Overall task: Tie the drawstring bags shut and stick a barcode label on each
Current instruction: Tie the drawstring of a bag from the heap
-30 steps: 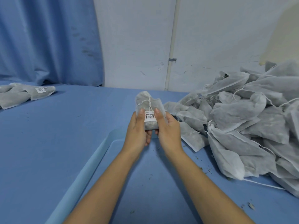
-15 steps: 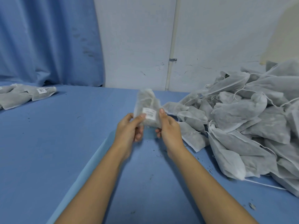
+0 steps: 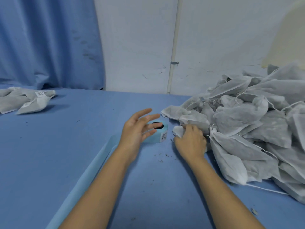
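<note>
The labelled bag that both hands held up half a second ago is gone from them; the left hand (image 3: 137, 129) now hovers with fingers spread and straight, holding nothing, over the pale blue label roll (image 3: 158, 134), which the raised bag hid before; the right hand (image 3: 189, 141) has dropped to the near left edge of the pile of bags (image 3: 247, 129), its fingers curled round the mouth of one bag (image 3: 178, 130); the finished bags (image 3: 28, 101) lie far left, well apart. The blue bench (image 3: 66, 146) carries a pale backing strip (image 3: 92, 171) and dark crumbs; behind hang a blue curtain (image 3: 49, 38) and a white wall (image 3: 140, 38) with a pipe (image 3: 173, 47).
</note>
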A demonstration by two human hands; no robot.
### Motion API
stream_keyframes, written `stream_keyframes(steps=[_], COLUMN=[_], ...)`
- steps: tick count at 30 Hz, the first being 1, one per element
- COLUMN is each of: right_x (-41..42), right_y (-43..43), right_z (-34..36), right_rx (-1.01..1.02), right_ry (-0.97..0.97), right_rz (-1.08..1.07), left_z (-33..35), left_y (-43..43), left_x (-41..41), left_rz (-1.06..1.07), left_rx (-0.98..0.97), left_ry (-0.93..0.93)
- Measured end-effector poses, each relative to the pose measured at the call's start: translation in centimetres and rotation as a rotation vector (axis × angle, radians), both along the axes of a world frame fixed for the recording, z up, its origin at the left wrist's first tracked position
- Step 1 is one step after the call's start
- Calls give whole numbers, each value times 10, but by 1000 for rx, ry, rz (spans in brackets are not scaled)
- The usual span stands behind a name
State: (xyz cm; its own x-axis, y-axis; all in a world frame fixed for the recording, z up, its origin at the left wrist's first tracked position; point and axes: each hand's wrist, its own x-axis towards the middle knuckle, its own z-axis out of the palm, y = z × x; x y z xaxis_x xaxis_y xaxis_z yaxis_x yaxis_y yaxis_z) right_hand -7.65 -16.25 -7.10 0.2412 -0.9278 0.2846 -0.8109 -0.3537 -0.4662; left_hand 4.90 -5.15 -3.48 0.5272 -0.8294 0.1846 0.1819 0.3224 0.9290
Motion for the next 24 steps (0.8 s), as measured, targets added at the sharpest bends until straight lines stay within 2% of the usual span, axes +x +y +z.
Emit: stream_keyframes(steps=[5, 7, 11, 13, 19, 22, 24], right_x=[-3, -4, 0, 4, 5, 5, 4], right_y=[-2, -4, 5, 10, 12, 13, 13], right_z=[-4, -3, 4, 6, 2, 2, 2], right_rx=[-66, -100, -215, -265, -306, -340, -339], right_ry=[83, -10, -406, -538, -687, -737, -746], right_rz=[-13, -21, 34, 65, 118, 158, 141], left_z=[-4, -5, -9, -10, -12, -12, -11], left_y=[-3, -5, -8, -9, -21, -22, -20], left_x=[-14, -15, -15, -16, -32, -37, -34], left_rz=[66, 90, 126, 147, 10, 140, 233], left_rx=[102, 105, 92, 97, 175, 116, 87], left_ry=[-156, -158, -189, -234, -425, -624, -693])
